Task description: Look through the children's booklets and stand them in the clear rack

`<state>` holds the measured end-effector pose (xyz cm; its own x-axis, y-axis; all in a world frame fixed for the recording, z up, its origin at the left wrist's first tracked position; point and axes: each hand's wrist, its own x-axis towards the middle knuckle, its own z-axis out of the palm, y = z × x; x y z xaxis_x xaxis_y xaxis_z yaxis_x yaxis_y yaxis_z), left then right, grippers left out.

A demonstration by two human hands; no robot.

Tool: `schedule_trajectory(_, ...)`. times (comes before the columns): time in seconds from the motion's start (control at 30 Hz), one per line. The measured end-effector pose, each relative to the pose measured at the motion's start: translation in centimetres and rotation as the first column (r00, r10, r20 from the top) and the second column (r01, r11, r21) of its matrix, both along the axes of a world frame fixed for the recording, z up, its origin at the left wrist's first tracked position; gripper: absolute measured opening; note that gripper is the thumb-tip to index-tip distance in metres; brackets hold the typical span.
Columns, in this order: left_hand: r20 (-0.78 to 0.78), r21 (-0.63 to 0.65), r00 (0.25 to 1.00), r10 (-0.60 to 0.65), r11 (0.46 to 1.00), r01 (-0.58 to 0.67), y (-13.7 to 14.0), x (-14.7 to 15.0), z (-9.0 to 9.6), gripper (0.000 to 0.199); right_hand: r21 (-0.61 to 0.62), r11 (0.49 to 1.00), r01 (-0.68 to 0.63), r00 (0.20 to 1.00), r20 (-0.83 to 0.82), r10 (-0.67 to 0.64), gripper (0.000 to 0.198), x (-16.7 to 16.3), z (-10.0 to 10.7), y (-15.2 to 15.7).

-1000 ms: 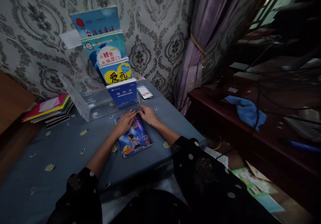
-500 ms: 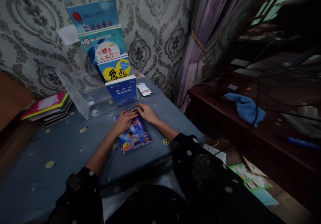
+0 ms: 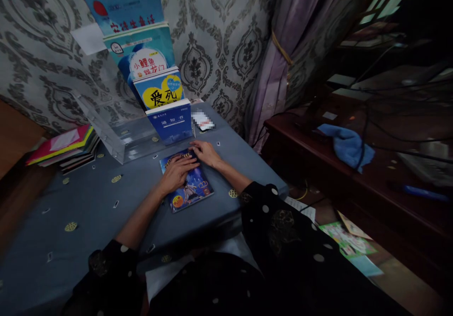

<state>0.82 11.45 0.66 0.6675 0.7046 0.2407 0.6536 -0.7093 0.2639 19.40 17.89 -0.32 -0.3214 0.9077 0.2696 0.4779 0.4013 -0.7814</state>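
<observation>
We see a dim, bluish picture, with pale light at the window at two o'clock, near-black shadow beyond it, faint glints on the clear stand at nine, and smeared, stretched edges at three and eight.

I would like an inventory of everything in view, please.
Tablecloth: 1, bluish, centre
Flat book: 1, blue, on tablecloth
Rack: 1, clear, on tablecloth
Standing books: 4 visible, mainly blue, beside rack
Stack: 1, multicoloured, tablecloth's left
Blurred item: 1, whitish, right of standing books
Sheet: 1, white, beside standing books
Wallpaper: 1, grey, behind
Curtain: 1, purple, right
Cloth: 1, blue, on reddish furniture
Cables: several, dark, right
Papers: several, mixed, lower right
Sleeves: 2, dotted black, bottom
Left hand: 1, bare, on flat book
Right hand: 1, bare, by its edge
</observation>
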Motion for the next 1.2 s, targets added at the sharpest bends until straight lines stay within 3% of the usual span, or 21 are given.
schedule_trajectory(0.73, -0.022, -0.039, 0.974, -0.226, 0.974, 0.225, -6.1, 1.7, 0.6, 0.052, -0.043, 0.999, -0.019, 0.999, -0.037, 0.018, 0.034, 0.1, 0.4, -0.3)
schedule_trajectory(1.2, -0.012, -0.084, 0.983, -0.183, 0.98, 0.182, -6.7, 1.9, 0.7, 0.055, -0.014, 1.0, -0.025, 1.0, -0.003, 0.025, 0.035, 0.1, 0.4, -0.4)
